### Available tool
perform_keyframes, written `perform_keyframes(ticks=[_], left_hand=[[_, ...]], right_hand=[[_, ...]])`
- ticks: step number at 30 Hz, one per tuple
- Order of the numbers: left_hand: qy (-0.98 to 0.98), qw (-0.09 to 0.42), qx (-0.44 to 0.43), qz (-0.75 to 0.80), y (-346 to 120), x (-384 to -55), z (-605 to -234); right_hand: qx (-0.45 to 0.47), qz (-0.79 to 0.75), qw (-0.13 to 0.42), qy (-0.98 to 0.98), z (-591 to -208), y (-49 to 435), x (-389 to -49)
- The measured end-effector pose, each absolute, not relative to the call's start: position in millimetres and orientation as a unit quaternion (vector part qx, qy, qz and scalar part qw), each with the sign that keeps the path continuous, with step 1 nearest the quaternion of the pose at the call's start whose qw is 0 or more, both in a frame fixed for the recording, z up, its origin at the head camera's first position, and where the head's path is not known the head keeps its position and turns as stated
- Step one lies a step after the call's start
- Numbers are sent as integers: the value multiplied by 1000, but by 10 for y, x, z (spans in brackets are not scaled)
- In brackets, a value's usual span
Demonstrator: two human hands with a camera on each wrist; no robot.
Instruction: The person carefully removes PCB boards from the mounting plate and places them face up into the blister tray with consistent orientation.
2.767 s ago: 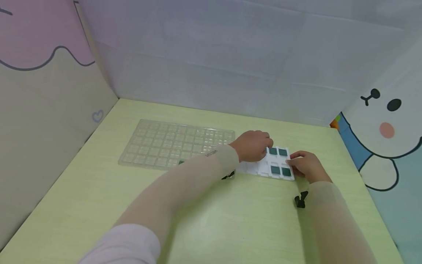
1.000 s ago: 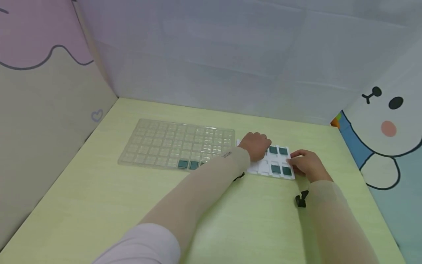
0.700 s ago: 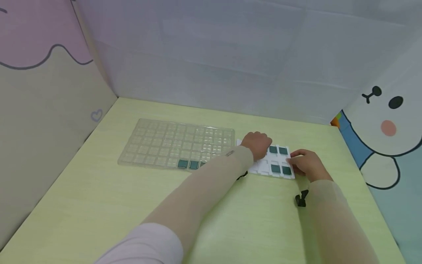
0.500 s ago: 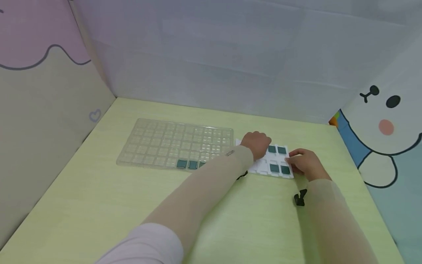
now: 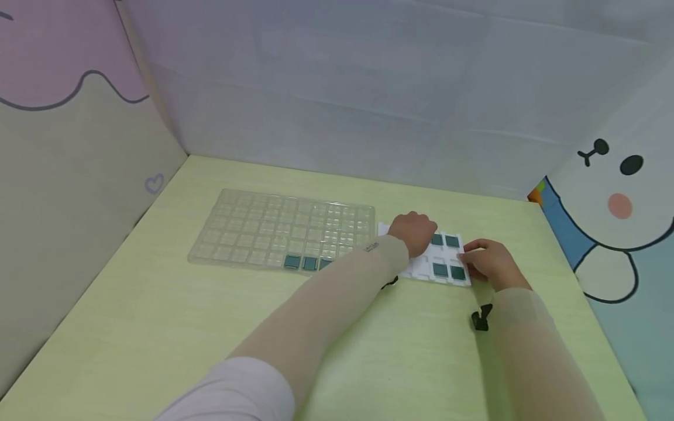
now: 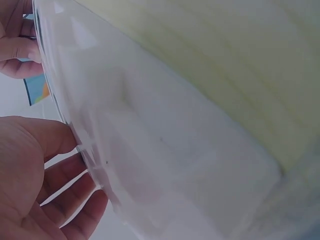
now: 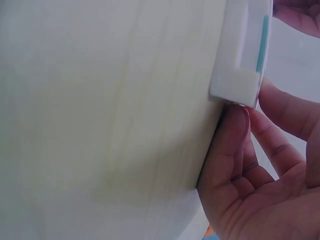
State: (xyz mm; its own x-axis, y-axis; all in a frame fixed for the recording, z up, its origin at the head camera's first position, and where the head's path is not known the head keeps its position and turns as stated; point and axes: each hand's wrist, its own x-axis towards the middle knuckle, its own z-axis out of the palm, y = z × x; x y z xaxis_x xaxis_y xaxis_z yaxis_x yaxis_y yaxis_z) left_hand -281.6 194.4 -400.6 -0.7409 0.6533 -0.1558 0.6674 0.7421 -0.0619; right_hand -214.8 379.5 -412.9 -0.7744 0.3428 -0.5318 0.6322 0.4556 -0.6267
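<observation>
White tray (image 5: 436,255), four green squares (image 5: 440,270) showing: right grip (image 5: 491,263) pinches its edge; left grip (image 5: 414,233), can't tell.

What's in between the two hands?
In the head view, part of the white tray, with four green squares showing, lies between the left hand and the right hand.

Right hand (image 7: 275,205) on white tray (image 7: 226,82)
</observation>
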Motion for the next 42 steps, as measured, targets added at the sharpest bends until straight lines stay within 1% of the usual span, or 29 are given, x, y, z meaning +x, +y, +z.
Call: perform_keyframes(ticks=[7,14,28,34,42], left_hand=[[927,63,363,-71,1969,-2853,-4025],[931,62,354,-69,1998,-2858,-4031],[932,59,350,-77,2000,-2761,-3901],[927,45,367,-67,1948,-2727,-3888],[919,27,390,-53,1893,-2646,-3851]], right_hand=[[287,-430,172,839,-4118,3794,-2139],[287,-435,169,837,-4120,3796,-2144],[280,-437,179,836,-4092,3804,-2117],[264,-431,188,842,-4070,3818,-2091],[250,-426,185,850,-4075,3822,-2086]])
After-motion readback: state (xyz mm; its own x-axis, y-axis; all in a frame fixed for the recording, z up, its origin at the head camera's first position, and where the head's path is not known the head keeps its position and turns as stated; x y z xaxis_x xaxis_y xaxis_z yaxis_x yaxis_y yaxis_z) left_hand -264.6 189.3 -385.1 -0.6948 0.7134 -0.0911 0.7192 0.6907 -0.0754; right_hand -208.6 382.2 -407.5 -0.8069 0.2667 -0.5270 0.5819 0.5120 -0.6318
